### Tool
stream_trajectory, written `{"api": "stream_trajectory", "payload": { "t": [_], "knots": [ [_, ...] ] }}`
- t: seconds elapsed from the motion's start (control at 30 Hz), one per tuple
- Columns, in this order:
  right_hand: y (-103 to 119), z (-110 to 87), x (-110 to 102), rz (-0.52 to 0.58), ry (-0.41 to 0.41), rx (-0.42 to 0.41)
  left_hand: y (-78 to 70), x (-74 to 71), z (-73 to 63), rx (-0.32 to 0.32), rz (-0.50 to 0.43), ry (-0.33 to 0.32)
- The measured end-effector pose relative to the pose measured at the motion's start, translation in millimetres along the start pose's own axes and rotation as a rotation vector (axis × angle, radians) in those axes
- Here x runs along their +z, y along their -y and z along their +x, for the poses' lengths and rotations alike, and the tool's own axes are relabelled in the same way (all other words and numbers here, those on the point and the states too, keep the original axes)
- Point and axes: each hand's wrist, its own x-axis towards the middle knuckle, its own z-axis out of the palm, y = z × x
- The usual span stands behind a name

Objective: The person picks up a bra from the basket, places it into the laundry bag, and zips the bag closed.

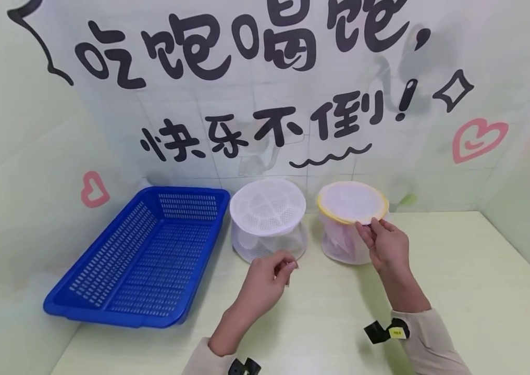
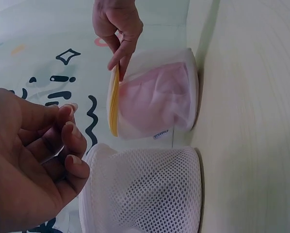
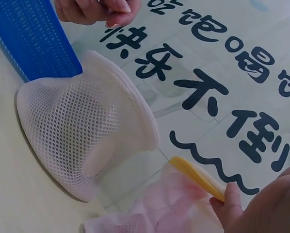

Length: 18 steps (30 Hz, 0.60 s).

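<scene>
At the yellow zipped rim of a white cylindrical mesh laundry bag (image 1: 353, 202), my right hand (image 1: 389, 247) pinches the near right edge between thumb and fingers. Pink cloth shows through this bag's side in the left wrist view. To its left stands an all-white mesh laundry bag (image 1: 267, 207), its round top tilted towards me. My left hand (image 1: 265, 284) is raised in front of that white bag, fingers loosely curled, with nothing held in them. In the left wrist view, the thumb and fingers of the left hand (image 2: 38, 155) come close together.
A blue perforated plastic basket (image 1: 201, 271) stands left of the white bag, long side running towards me. Behind everything is a wall sheet (image 1: 274, 88) with large black lettering and pink hearts. The pale table (image 1: 321, 312) extends to the right and front.
</scene>
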Motion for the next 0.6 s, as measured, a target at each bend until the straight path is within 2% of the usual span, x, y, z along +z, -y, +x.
{"api": "stream_trajectory", "payload": {
  "t": [0.13, 0.37, 0.43, 0.6],
  "knots": [
    [-4, 4.7, 2, 0.152, -0.049, 0.013, 1.1, 0.5, 1.3, 0.021, -0.010, 0.009],
    [-13, 14.1, 5, 0.427, -0.079, 0.065, 1.5, 7.0, 4.8, 0.057, -0.002, 0.061],
    [-17, 16.6, 6, 0.468, -0.093, 0.067, 1.3, 7.8, 4.7, 0.058, 0.004, 0.067],
    [-26, 21.3, 9, 0.472, -0.079, 0.046, 2.4, 9.5, 4.9, 0.042, 0.008, 0.091]
  ]
}}
